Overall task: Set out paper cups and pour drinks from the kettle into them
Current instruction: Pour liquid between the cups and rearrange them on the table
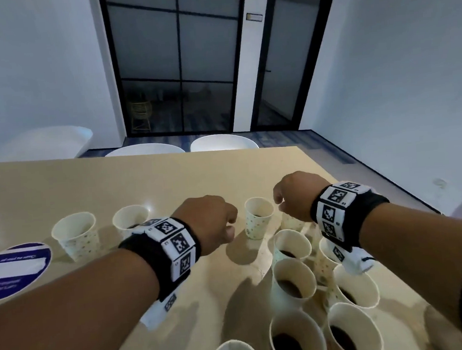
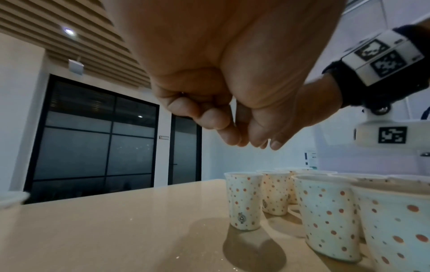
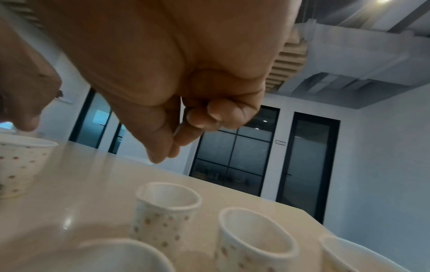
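Note:
Several polka-dot paper cups stand on the beige table [image 1: 170, 185]. Those at the near right, such as one cup [image 1: 293, 280], hold dark drink. One cup [image 1: 258, 218] stands between my two hands; it shows again as the nearest cup [image 2: 244, 200] in the left wrist view. My left hand [image 1: 228, 224] hovers just left of it with its fingers curled to the thumb, holding nothing [image 2: 244, 139]. My right hand [image 1: 280, 201] hovers just right of that cup, fingers folded into the palm [image 3: 167, 147], also empty. No kettle is in view.
Two more cups [image 1: 75, 234] [image 1: 129, 217] stand at the left, beside a round blue sticker [image 1: 13, 272]. White chairs [image 1: 223, 143] line the far table edge. The table's right edge [image 1: 364, 192] runs close to the cup cluster. Glass doors stand behind.

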Available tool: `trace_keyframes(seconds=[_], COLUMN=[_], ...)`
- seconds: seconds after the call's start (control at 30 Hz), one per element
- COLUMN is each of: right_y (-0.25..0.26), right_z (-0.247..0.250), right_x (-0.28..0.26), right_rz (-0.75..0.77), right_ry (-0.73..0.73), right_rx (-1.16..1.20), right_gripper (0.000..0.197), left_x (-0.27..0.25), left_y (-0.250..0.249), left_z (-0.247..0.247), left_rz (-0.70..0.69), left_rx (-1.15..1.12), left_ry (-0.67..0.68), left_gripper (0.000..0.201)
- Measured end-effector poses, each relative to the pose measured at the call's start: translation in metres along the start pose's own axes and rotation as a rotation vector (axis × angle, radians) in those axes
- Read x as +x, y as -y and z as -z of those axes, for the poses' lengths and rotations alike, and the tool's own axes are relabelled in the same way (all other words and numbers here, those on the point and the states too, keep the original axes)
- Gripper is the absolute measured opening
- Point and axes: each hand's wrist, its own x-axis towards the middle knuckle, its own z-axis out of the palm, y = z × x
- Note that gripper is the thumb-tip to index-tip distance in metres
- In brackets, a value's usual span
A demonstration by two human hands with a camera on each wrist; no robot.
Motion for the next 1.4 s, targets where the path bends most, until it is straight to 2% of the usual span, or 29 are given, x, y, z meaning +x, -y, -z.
trace_keyframes(seconds=[0.23, 0.33, 0.4, 0.43, 0.5, 0.63, 0.77, 0.83, 0.9, 0.93, 1.0, 1.07, 1.17, 1.23, 1.4], right_y=[-0.046, -0.047, -0.046, -0.045, -0.045, -0.042, -0.039, -0.035, -0.028, -0.023, -0.012, 0.002, 0.034, 0.059, 0.126], right_z=[-0.033, -0.039, -0.046, -0.049, -0.053, -0.053, -0.048, -0.038, -0.024, -0.016, 0.001, 0.017, 0.036, 0.046, 0.06], right_x=[0.013, 0.018, 0.024, 0.028, 0.033, 0.037, 0.037, 0.032, 0.027, 0.024, 0.018, 0.013, 0.008, 0.005, 0.0], right_rz=[-0.113, -0.089, -0.058, -0.046, -0.031, -0.021, -0.004, 0.005, 0.013, 0.016, 0.023, 0.046, 0.127, 0.181, 0.282], right_ry=[0.12, 0.136, 0.129, 0.133, 0.14, 0.185, 0.17, 0.169, 0.164, 0.155, 0.131, 0.097, 0.046, 0.018, -0.03], right_rx=[0.013, 0.0, -0.036, -0.052, -0.085, -0.104, -0.132, -0.141, -0.162, -0.161, -0.15, -0.148, -0.181, -0.149, -0.044], right_gripper=[0.025, 0.012, 0.032, 0.035, 0.031, 0.009, 0.033, 0.033, 0.015, 0.013, 0.022, 0.022, 0.019, 0.009, 0.013], left_x=[0.054, 0.07, 0.079, 0.082, 0.087, 0.089, 0.083, 0.076, 0.067, 0.061, 0.045, 0.025, -0.011, -0.037, -0.111], left_y=[-0.031, -0.037, -0.04, -0.042, -0.044, -0.044, -0.036, -0.031, -0.026, -0.022, -0.015, -0.005, 0.012, 0.026, 0.074], left_z=[-0.016, -0.02, -0.023, -0.024, -0.027, -0.031, -0.033, -0.032, -0.029, -0.026, -0.02, -0.013, -0.003, 0.002, 0.0], left_rz=[0.038, 0.061, 0.071, 0.074, 0.078, 0.099, 0.127, 0.133, 0.143, 0.146, 0.144, 0.144, 0.165, 0.191, 0.32], left_rx=[0.012, 0.012, 0.017, 0.023, 0.036, 0.05, -0.028, -0.059, -0.088, -0.1, -0.112, -0.103, -0.106, -0.1, -0.094], left_ry=[0.09, 0.125, 0.141, 0.147, 0.159, 0.16, 0.14, 0.122, 0.115, 0.108, 0.096, 0.089, 0.045, 0.021, 0.005], left_gripper=[0.038, 0.033, 0.028, 0.026, 0.024, 0.02, 0.017, 0.017, 0.017, 0.017, 0.018, 0.02, 0.021, 0.02, 0.014])
